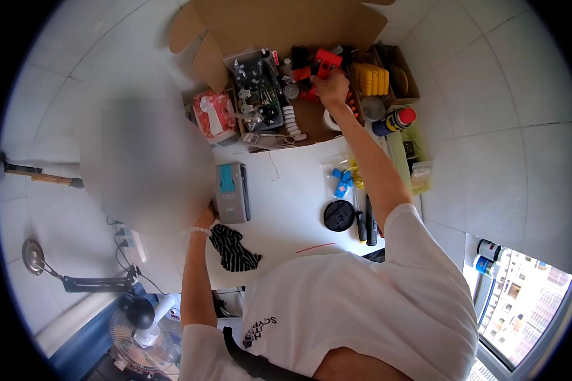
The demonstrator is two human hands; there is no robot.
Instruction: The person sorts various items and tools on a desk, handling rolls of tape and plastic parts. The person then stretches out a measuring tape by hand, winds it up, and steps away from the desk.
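Observation:
My right hand reaches into the open cardboard box, its fingers closed on a red plastic object. Around it in the box lie small parts, white rings and a bag of black pieces. My left hand is low on the left, beside a grey case with a teal patch; a round blurred area hides most of its fingers. Just below that hand, a black striped cloth lies crumpled on the white table.
Yellow cases and a spray can with a red cap stand on the right. Blue pieces, a round black lid and a screwdriver lie near my right arm. A lamp arm and fan are lower left.

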